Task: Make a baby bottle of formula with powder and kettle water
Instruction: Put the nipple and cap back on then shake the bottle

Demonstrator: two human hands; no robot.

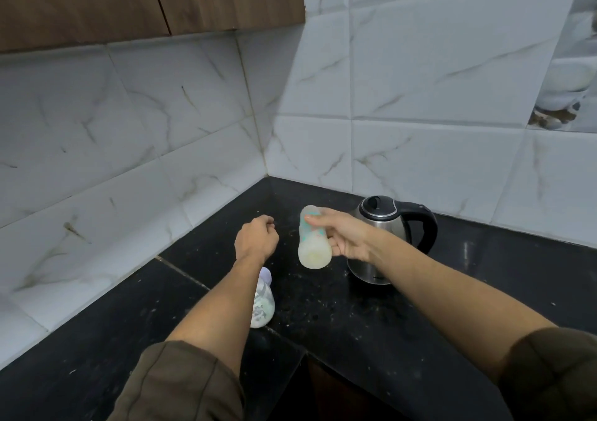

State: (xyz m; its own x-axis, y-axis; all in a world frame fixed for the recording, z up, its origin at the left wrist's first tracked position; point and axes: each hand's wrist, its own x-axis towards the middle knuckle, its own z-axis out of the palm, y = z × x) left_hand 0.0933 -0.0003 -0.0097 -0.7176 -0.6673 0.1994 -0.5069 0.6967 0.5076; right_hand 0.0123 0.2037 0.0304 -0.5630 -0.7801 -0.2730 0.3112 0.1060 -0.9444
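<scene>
Milky bottle (312, 239) with teal marks; steel-and-black kettle (384, 239); speckled black counter (355, 317); perhaps grey-veined tiles (420, 65).

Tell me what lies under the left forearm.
A translucent printed bottle with a white top rests on the black stone counter; it looks part-filled with something pale. The left forearm covers its left side.

A speckled black counter (355, 323) in a tiled corner carries a steel kettle (368, 268) standing upright at the right and, well apart, a partly hidden white container (263, 304).
</scene>
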